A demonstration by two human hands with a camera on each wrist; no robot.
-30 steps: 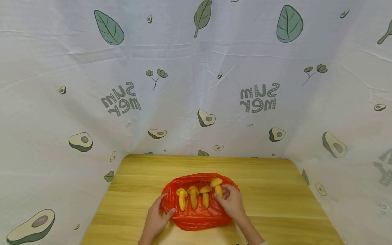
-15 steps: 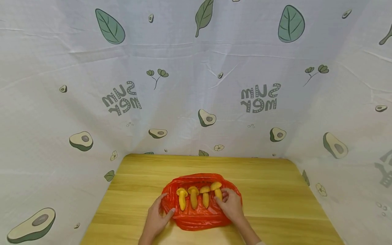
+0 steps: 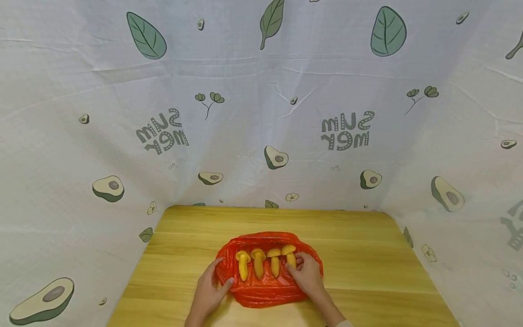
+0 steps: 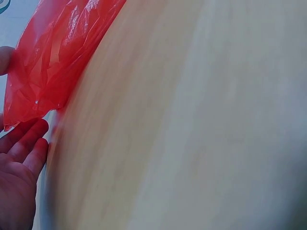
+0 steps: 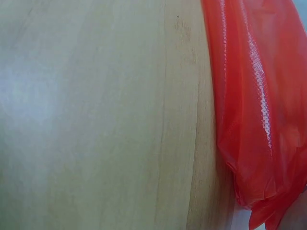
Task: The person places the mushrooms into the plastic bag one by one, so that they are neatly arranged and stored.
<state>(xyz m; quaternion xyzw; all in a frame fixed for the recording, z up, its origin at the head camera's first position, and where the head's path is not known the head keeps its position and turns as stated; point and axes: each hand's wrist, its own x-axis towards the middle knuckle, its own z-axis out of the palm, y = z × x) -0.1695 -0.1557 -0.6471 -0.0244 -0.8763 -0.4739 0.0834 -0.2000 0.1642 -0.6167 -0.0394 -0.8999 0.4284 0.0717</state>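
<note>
Several yellow-brown mushrooms lie side by side, caps away from me, on a crumpled red plastic bag (image 3: 261,295). The rightmost mushroom (image 3: 288,250) has its stem between the thumb and fingers of my right hand (image 3: 308,274), which pinches it. At the left end of the bag, my left hand (image 3: 208,290) rests with thumb and forefinger spread, touching the plastic. In the left wrist view, loosely extended fingers (image 4: 33,139) lie beside the bag's corner. The right wrist view has the bag (image 5: 254,96) covering most of the right hand.
The bag lies on a light wooden tabletop (image 3: 367,259). White cloth (image 3: 245,136) printed with avocados and leaves hangs behind the table and along both sides.
My right hand has brought the rightmost mushroom down toward me, its cap now level with the others. The bag's right edge has spread slightly outward. The left hand has stayed put.
</note>
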